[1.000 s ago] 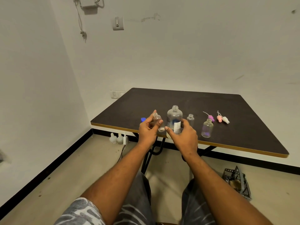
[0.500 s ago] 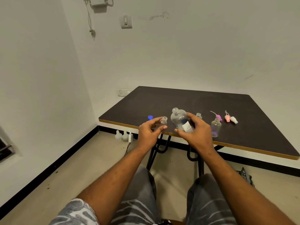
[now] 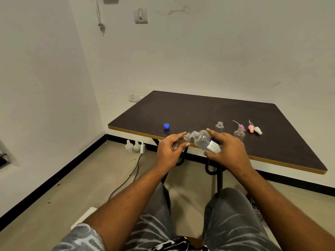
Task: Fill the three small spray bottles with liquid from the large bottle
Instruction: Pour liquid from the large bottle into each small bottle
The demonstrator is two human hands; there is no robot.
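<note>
The left hand [image 3: 169, 148] grips a small bottle [image 3: 182, 141] tilted right; the right hand [image 3: 226, 151] grasps the large bottle [image 3: 204, 140], tipped left, mouths touching, over the table's [image 3: 199, 109] near edge. Its white label [image 3: 213, 146] has print too small to read. Two more small bottles [image 3: 239, 134] stand right, spray tops [image 3: 254, 129] beyond, a blue cap [image 3: 166, 126] left.

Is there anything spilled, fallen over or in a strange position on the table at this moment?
No spill shows. The large bottle is tipped on purpose, held by the right hand against the small bottle in the left hand. Two small bottles stand upright, uncapped; three spray tops lie loose beside them.
</note>
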